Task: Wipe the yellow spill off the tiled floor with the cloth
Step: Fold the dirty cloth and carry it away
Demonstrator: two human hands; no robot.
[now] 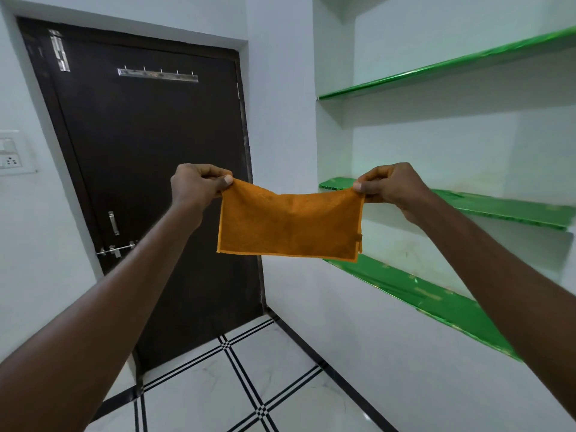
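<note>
An orange cloth (pixel 290 227), folded double, hangs flat in the air in front of me at about chest height. My left hand (pixel 196 185) pinches its upper left corner between thumb and fingers. My right hand (pixel 389 185) pinches the upper right corner the same way. Both arms are stretched forward. Below lies the white tiled floor (pixel 193 397) with black stripe lines. No yellow spill shows on the part of the floor in view.
A dark brown door (pixel 149 169) with a hook rail and a latch stands closed ahead. Green-topped shelves (pixel 498 207) are set into the white wall on the right. A switch plate (pixel 12 154) sits on the left wall.
</note>
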